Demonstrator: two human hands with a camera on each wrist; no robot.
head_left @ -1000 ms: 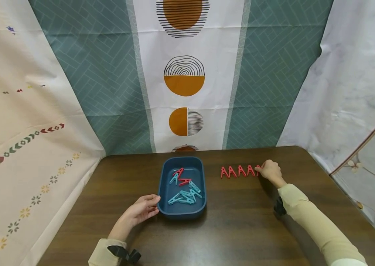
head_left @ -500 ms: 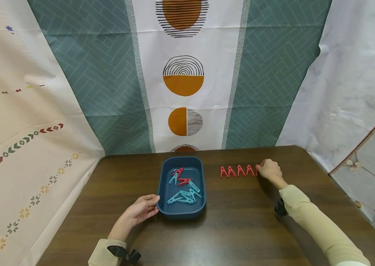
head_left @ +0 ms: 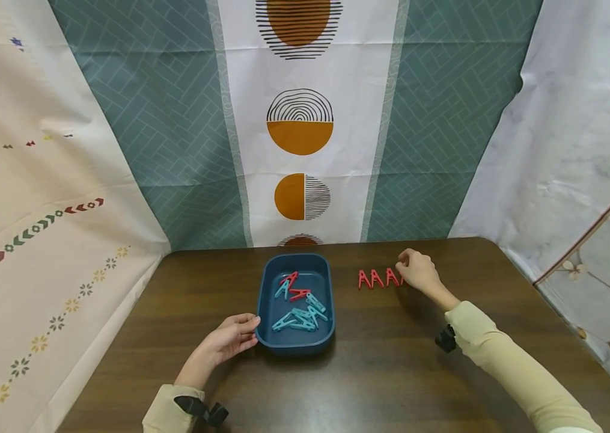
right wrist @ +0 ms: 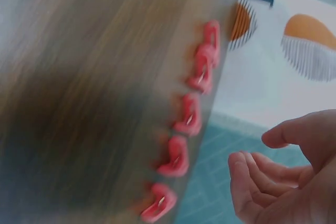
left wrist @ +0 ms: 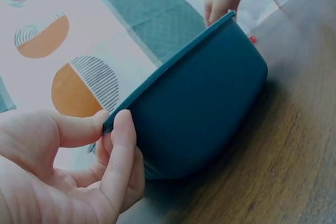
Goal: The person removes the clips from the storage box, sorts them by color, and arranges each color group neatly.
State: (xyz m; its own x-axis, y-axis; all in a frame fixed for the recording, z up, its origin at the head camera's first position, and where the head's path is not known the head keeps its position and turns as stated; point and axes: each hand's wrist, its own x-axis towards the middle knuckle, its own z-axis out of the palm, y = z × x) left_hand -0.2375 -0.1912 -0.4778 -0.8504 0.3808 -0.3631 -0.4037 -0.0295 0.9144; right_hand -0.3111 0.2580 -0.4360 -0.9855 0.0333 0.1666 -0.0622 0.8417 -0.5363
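Brown table (head_left: 391, 373): red clothespin row (right wrist: 188, 121) beside empty right-hand fingers (right wrist: 247, 179).

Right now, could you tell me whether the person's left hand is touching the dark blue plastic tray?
Touching. The left wrist view shows the left hand with thumb and a finger pinching the rim of the dark blue plastic tray at its near corner.

Dark blue tray (head_left: 264, 300), with teal clothespins (head_left: 299, 319) and red clothespins (head_left: 295, 287) seen inside. A row of red clothespins (head_left: 377, 279) is set on the dark brown wood-grain surface (head_left: 380, 373). Cream sleeves (head_left: 505, 355) are worn. The middle backdrop (head_left: 299, 120) is white, printed with orange and black-lined circles, flanked by teal herringbone panels (head_left: 175, 132). The left cloth (head_left: 29, 210) is cream with small coloured arrows and flowers; the right cloth (head_left: 580, 132) is pale marbled grey.
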